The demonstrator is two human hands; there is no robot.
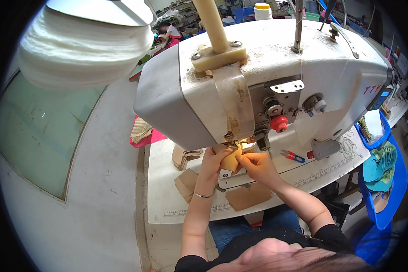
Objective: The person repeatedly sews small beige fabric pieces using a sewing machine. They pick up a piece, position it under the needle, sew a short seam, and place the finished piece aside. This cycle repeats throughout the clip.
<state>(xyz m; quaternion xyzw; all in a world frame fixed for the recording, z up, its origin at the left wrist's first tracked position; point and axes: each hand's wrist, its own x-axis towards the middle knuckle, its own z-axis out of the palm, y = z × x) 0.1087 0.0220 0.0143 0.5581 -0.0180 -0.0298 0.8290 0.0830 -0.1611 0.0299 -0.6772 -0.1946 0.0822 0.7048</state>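
Note:
A small tan piece of material (231, 160) is under the lit needle area of a white sewing machine (204, 90). My left hand (211, 162) grips its left edge, thumb on top, close to the presser foot. My right hand (258, 166) pinches its right edge between thumb and fingers. The needle itself is hidden. A flat tan piece (248, 196) lies at the table's front edge below my hands. More tan pieces (186, 185) lie left of my left wrist, with a folded stack (182, 156) behind them.
Thread snips (292, 156) with red and blue handles lie right of my hands. Tangled thread (347, 148) sits farther right on the table (161, 206). Blue bins (380, 206) holding green pieces stand beyond the right edge. A large white thread cone (84, 50) hangs upper left.

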